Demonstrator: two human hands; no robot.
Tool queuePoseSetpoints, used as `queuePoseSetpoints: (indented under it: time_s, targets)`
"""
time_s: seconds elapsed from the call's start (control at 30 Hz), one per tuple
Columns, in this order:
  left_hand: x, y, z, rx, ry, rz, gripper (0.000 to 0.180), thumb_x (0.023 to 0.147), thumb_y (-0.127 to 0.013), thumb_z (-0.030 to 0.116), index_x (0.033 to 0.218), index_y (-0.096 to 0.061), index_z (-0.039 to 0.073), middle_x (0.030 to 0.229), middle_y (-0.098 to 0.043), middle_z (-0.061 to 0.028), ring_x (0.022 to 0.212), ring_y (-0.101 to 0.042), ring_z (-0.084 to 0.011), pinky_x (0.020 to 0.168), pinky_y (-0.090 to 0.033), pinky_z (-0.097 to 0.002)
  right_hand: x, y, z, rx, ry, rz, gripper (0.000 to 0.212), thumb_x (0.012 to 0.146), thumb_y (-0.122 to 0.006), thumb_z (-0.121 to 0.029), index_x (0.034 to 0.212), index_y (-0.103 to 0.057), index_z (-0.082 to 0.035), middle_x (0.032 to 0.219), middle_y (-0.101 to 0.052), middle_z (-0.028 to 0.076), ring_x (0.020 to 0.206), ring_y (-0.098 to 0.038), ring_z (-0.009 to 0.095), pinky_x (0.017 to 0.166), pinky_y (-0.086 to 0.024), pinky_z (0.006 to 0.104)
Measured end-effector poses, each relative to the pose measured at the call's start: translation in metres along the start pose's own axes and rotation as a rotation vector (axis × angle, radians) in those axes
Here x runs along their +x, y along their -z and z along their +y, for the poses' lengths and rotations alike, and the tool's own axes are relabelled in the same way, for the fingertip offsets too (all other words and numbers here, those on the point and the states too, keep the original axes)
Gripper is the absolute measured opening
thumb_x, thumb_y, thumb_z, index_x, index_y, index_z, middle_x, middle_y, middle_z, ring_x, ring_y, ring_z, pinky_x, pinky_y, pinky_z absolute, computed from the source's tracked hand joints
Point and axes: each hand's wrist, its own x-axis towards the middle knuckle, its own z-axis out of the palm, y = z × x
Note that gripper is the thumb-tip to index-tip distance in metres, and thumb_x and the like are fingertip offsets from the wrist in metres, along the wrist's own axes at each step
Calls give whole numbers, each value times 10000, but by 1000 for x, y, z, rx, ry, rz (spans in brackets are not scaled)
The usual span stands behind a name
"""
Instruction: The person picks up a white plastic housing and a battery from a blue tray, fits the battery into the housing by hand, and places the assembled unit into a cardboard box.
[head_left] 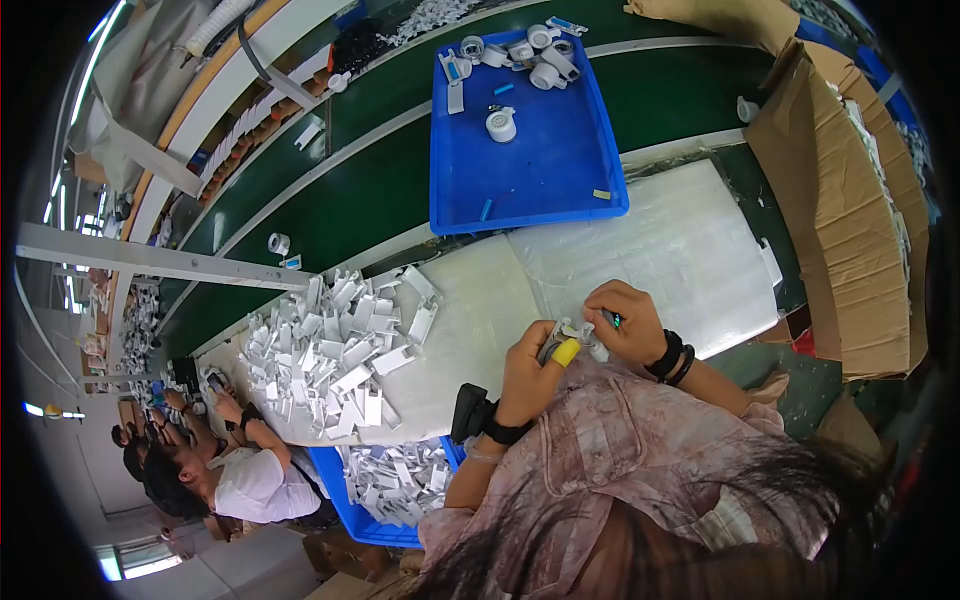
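Close in front of my body, my left hand [530, 378] is closed on a small white plastic part [572, 330]. A yellow cover [566, 351] wraps one of its fingertips. My right hand [634, 322] is closed right beside the part, its fingers curled and meeting the left hand's. A small dark thing with a green gleam [613, 320] shows at the right fingers; its kind is unclear. Left of my hands, a heap of white rectangular plastic pieces [345, 345] lies on the pale covered worktop [480, 300].
Beyond the worktop, a blue tray [530, 190] holds several round white parts on the green conveyor belt [350, 180]. A blue bin [395, 490] of white pieces stands at the near left. A cardboard box [840, 220] rises at right. Another person [250, 475] works farther left.
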Motion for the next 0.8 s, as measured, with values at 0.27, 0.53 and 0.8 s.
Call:
queuePoseSetpoints:
  time_s: [0.27,0.53,0.8]
  targets:
    - [-2,-1,4,-54,8,39,196,849,-680,94,997,-595,-2,802,-615,-7,720,-514,-49,647,-442,-223,1,3,-8,-44,-62,-30,86,775,-657,-22,859,-655,-4,853,-637,132,727,-640,250,630,-501,305]
    - [3,5,4,44,41,-46,191,887,-619,35,1062,-569,-22,951,-648,-52,867,-608,-97,778,-479,-236,8,5,-7,-120,13,12,88,773,-672,-30,857,-656,-8,849,-640,137,705,-652,253,606,-508,300]
    - [6,7,7,55,102,-84,186,891,-617,47,1061,-577,-17,938,-651,-40,865,-604,-84,772,-477,-228,11,4,-6,-194,80,66,95,740,-698,-84,827,-665,-66,820,-646,83,658,-647,236,537,-516,296]
